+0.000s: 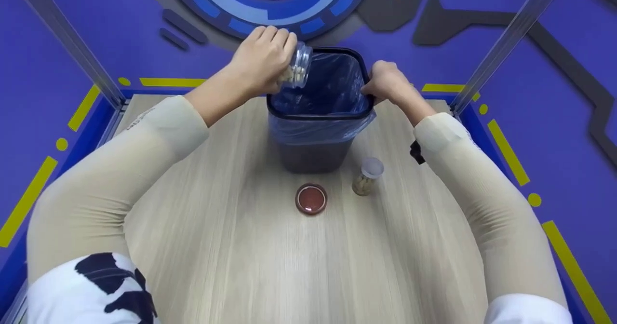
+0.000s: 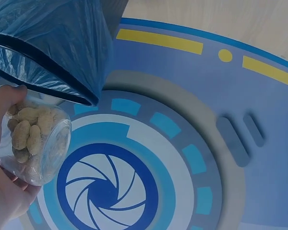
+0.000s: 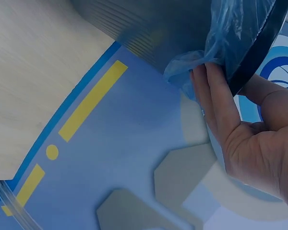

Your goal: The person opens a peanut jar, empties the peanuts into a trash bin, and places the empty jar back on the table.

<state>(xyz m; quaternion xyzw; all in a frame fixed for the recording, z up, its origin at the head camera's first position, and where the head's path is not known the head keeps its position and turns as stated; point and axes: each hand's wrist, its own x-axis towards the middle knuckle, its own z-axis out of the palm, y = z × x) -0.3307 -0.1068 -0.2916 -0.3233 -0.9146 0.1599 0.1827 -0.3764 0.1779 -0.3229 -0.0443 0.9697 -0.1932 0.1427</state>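
Observation:
My left hand (image 1: pixel 262 56) grips a clear jar (image 1: pixel 301 64), tipped on its side at the left rim of a dark trash bin (image 1: pixel 313 159). Whole peanuts (image 2: pixel 26 132) show through the jar's wall in the left wrist view. A translucent blue bag (image 1: pixel 313 127) lines the bin and folds over its black rim. At the opposite side, my right hand (image 1: pixel 389 84) holds that rim, thumb inside and fingers outside against the bag, as the right wrist view shows.
A round red-brown lid (image 1: pixel 311 199) lies on the wooden table (image 1: pixel 270 266) in front of the bin. To its right stands a small clear jar (image 1: pixel 365 184) with a whitish lid and pale contents. Blue printed panels (image 1: pixel 395 44) enclose the back and sides.

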